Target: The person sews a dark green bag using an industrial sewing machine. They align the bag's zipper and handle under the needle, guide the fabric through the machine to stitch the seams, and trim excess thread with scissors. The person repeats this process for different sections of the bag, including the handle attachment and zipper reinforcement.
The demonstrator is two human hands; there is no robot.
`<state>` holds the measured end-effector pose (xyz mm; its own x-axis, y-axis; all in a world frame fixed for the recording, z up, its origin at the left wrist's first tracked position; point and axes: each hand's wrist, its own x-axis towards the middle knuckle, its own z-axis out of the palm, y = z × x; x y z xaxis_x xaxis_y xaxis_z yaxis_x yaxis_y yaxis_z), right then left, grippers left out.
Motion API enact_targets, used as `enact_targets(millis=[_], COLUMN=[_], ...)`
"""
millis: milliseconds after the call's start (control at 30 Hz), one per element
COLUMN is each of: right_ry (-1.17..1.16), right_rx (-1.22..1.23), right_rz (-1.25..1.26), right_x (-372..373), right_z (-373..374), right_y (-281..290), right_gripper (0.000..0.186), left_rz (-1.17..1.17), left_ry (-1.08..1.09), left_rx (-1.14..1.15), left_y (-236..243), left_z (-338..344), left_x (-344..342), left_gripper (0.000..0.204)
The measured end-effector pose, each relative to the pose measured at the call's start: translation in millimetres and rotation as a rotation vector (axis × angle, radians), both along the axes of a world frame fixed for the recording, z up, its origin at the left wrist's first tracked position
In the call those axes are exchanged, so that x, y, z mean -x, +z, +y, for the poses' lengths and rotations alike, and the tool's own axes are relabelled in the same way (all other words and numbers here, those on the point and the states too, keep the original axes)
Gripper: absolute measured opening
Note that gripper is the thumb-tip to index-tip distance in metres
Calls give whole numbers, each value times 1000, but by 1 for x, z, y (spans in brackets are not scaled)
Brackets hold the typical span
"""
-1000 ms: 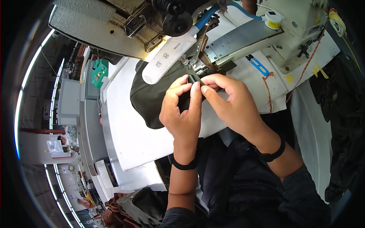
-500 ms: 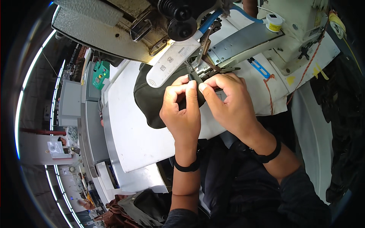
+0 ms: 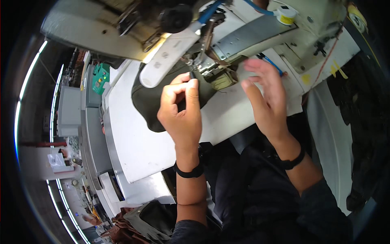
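My left hand (image 3: 180, 103) is closed in a pinch, thumb against fingers. A small black piece (image 3: 192, 75) sticks up from the pinch; its kind is not clear. Under that hand lies a dark green fabric piece (image 3: 150, 107), reaching to the needle area of a sewing machine (image 3: 93, 30). My right hand (image 3: 268, 97), blurred at the fingers, is lifted off with fingers apart and nothing in it. Between the hands, a lighter olive fabric part (image 3: 224, 81) shows beside the machine's metal arm bed (image 3: 254, 42).
A white light bar (image 3: 166, 57) hangs over the fabric. Blue thread snips (image 3: 271, 64) lie beyond my right hand. A small white-and-yellow container (image 3: 287, 15) sits on the machine. The white tabletop (image 3: 134, 162) ends near my body; dark bags (image 3: 156, 217) lie lower left.
My right hand has let go and moved right, away from my left hand, opening its fingers. The olive part has come into sight. My left hand keeps its pinch as the view shifts slightly.
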<state>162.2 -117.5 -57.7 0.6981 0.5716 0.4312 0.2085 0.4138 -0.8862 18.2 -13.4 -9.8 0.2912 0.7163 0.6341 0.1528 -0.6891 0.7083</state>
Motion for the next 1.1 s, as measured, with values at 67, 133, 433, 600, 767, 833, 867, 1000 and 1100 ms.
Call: enact_targets(millis=[67, 133, 433, 600, 767, 833, 867, 1000, 1100], right_ry=[163, 269, 471, 433, 405, 417, 422, 459, 452], right_rx=[-114, -116, -33, -12, -62, 11, 48, 122, 125], right_rz=[299, 342, -81, -4, 117, 148, 161, 265, 328], right_x=[-3, 2, -21, -7, 8, 11, 12, 14, 16], right_z=[12, 18, 28, 31, 36, 30, 27, 17, 18], right_y=[-5, -10, -12, -8, -6, 1, 6, 24, 24], right_gripper=[44, 43, 23, 21, 17, 18, 19, 20, 18], left_rz=[24, 39, 137, 82, 109, 104, 101, 0, -6], left_ry=[-35, -47, -93, -83, -68, -62, -60, -137, -138], left_rx=[17, 20, 83, 42, 153, 180, 193, 320, 316], left_y=[-5, -5, 12, 8, 15, 16, 16, 20, 15], left_z=[7, 8, 6, 2, -4, -2, -2, -1, 0], left_x=[2, 2, 8, 3, 1, 2, 3, 5, 4], left_gripper=[6, 5, 5, 8, 15, 15, 15, 14, 14])
